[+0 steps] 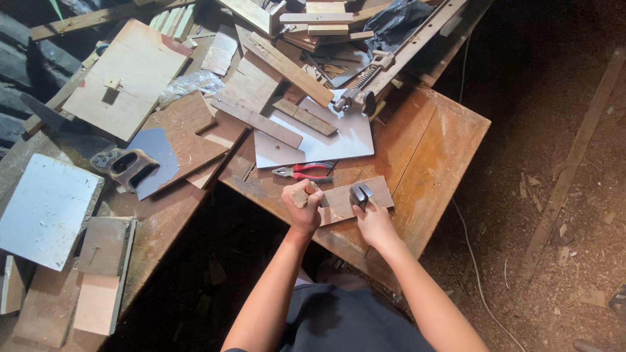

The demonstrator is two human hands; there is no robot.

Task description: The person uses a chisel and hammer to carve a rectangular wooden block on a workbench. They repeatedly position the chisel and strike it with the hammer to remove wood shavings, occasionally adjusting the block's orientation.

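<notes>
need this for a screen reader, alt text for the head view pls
A person's left hand grips the end of a small flat wooden board on a worn brown wooden table, while the right hand presses a small dark metal tool on it. Red-handled pliers lie just beyond.

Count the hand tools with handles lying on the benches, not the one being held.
2. Red-handled pliers lie on the table just beyond the left hand. A handsaw lies on the scrap boards at left. The heap of offcuts may hide more.
</notes>
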